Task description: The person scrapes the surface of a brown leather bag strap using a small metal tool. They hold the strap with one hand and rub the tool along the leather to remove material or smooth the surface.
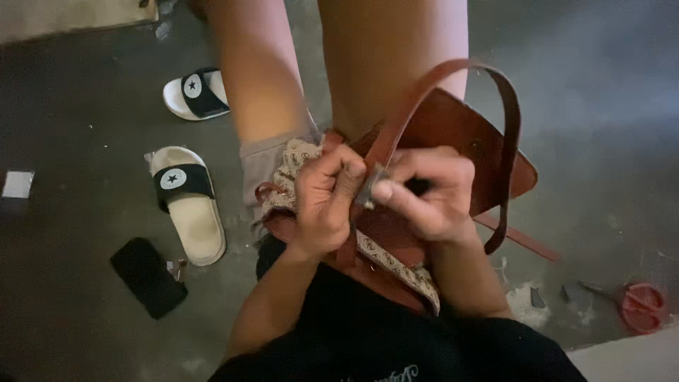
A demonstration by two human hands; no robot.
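Black garment (368, 339): lowest centre of the frame, nearest the camera, covering the person's lap.
Forearms: rising from the lower centre toward the middle of the frame.
Left hand (324, 201): centre of the frame, fingers curled tight and pinching the small metal buckle (369, 188) from its left side.
Right hand (431, 191): just right of centre, fingers closed around the strap at the buckle, thumb pressed against the metal piece.
Brown leather bag (460, 131): centre to upper right, resting on the person's knees under both hands, with patterned fabric lining (396, 265) spilling out below the hands.
Strap (506, 127): loops up from the hands to the upper centre and down the right side of the bag.
Sandals: one white and black slide (187, 201) at left, another (196, 93) at upper left, both on the grey floor (71, 113).
Black phone (147, 276): lower left, on the floor near the closer slide.
Red object (642, 305): lower right on the floor, too blurred to identify.
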